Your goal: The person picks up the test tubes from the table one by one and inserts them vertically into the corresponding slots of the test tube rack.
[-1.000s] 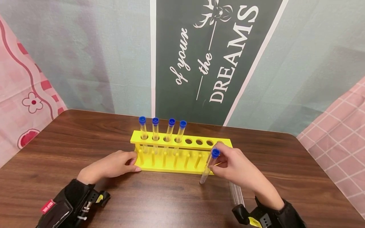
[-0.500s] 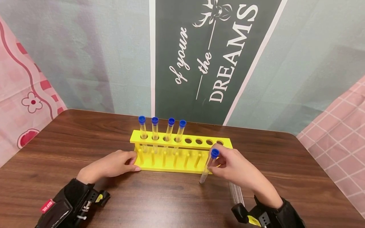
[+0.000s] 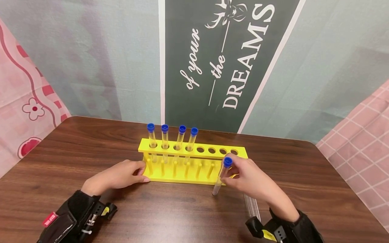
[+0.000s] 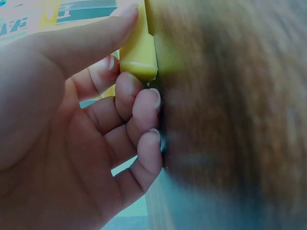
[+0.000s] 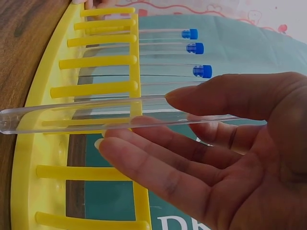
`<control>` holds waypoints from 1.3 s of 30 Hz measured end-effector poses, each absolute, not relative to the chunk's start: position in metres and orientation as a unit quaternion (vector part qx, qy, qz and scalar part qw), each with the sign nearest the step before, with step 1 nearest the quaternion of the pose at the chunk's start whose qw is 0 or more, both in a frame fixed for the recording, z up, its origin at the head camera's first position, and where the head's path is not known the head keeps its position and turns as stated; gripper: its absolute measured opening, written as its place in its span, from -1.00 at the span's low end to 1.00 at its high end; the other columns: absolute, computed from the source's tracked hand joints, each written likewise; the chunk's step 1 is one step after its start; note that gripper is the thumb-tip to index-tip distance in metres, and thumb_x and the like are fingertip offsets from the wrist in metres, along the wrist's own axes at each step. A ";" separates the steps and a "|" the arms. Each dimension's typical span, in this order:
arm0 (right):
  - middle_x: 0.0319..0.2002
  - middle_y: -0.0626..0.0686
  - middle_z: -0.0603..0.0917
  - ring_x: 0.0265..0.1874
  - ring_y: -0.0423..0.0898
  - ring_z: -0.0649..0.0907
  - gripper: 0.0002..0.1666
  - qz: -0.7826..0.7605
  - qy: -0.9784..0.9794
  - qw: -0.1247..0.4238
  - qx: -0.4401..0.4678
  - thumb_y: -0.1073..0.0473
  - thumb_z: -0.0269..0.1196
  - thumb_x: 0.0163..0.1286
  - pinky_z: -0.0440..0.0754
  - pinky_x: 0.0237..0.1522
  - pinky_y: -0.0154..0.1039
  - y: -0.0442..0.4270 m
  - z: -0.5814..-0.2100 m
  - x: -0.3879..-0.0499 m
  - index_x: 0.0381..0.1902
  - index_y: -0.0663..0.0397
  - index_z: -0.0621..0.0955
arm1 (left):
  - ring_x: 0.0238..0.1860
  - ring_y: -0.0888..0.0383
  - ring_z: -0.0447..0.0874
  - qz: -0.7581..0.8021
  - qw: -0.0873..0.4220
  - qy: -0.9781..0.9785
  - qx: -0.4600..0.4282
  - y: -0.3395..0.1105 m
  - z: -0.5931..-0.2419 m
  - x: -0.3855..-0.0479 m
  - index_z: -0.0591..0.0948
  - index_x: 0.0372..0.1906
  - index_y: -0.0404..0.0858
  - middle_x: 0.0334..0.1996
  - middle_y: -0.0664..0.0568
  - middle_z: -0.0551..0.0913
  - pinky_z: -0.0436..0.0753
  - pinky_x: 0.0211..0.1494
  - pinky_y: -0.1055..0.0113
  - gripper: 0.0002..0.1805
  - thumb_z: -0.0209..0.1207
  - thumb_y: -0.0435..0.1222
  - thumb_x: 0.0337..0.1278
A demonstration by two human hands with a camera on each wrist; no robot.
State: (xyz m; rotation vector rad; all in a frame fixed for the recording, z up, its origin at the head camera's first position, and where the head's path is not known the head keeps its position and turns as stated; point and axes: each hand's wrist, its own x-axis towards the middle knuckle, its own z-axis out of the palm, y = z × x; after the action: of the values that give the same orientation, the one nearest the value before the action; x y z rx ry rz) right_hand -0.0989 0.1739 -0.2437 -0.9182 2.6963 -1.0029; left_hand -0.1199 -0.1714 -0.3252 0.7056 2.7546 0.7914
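Behind the yellow rack (image 3: 197,155), a dark printed panel (image 3: 197,67) hangs in a grey-green cloth; under the rack is the brown tabletop (image 3: 170,209). The left hand (image 3: 121,175) is partly closed at the rack's left end, gripping its base between thumb and fingers. The right hand (image 3: 247,173), in front of the rack's right part, pinches 1 clear tube (image 3: 217,185) between thumb and fingertips. This tube leans just in front of the rack; whether its bottom touches the tabletop I cannot tell. More clear tubes (image 3: 252,207) lie nearer the person than the rack's right end, partly covered by the right arm. Of the rack's 8 holes, the 4 leftmost carry 4 capped tubes (image 3: 180,137). The pinched tube also wears a blue cap (image 3: 227,162).

The step in hand looks like racking a 5th tube; the next move would call for raising it over the rack's top bar, upright, bottom aimed into a hole, with the base steadied.
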 end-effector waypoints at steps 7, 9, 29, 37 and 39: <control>-0.44 -0.05 0.51 -0.37 -0.15 0.64 -0.76 -0.332 0.891 0.058 -0.306 0.36 0.32 0.07 0.59 -0.31 -0.29 0.174 -0.244 -0.100 -0.39 0.17 0.45 | -0.67 0.27 0.14 0.270 0.095 0.928 0.237 -0.171 -0.325 -0.120 0.32 -0.59 -0.15 -0.71 0.17 0.17 0.15 -0.57 0.42 -0.61 0.22 -0.04 0.03; -0.44 -0.05 0.51 -0.37 -0.15 0.64 -0.76 -0.331 0.891 0.060 -0.305 0.35 0.32 0.07 0.59 -0.31 -0.29 0.174 -0.244 -0.100 -0.38 0.17 0.45 | -0.67 0.27 0.14 0.271 0.096 0.928 0.236 -0.171 -0.325 -0.120 0.32 -0.59 -0.15 -0.71 0.16 0.17 0.15 -0.56 0.42 -0.61 0.22 -0.04 0.03; -0.45 -0.06 0.52 -0.38 -0.17 0.63 -0.76 -0.328 0.895 0.067 -0.295 0.33 0.32 0.08 0.58 -0.32 -0.31 0.175 -0.245 -0.103 -0.38 0.16 0.44 | -0.66 0.24 0.17 0.275 0.108 0.929 0.224 -0.169 -0.323 -0.120 0.33 -0.57 -0.16 -0.71 0.14 0.19 0.19 -0.56 0.42 -0.63 0.23 -0.06 0.03; -0.45 -0.07 0.51 -0.38 -0.17 0.63 -0.75 -0.327 0.895 0.065 -0.297 0.33 0.33 0.07 0.58 -0.32 -0.31 0.175 -0.245 -0.104 -0.38 0.16 0.44 | -0.66 0.24 0.18 0.279 0.119 0.928 0.216 -0.169 -0.322 -0.121 0.34 -0.56 -0.16 -0.71 0.14 0.20 0.19 -0.55 0.42 -0.64 0.22 -0.07 0.05; -0.45 -0.07 0.50 -0.38 -0.17 0.63 -0.76 -0.327 0.895 0.065 -0.298 0.34 0.32 0.08 0.58 -0.32 -0.31 0.175 -0.244 -0.104 -0.39 0.15 0.44 | -0.66 0.24 0.18 0.278 0.118 0.928 0.216 -0.169 -0.322 -0.121 0.34 -0.56 -0.17 -0.70 0.14 0.20 0.19 -0.55 0.41 -0.64 0.22 -0.07 0.05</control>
State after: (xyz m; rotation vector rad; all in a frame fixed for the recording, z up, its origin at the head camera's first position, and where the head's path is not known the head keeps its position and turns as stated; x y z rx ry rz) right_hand -0.1042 0.1746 -0.2442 -0.8999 2.6993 -0.9855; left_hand -0.1208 -0.1693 -0.3221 0.6311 2.7168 0.8148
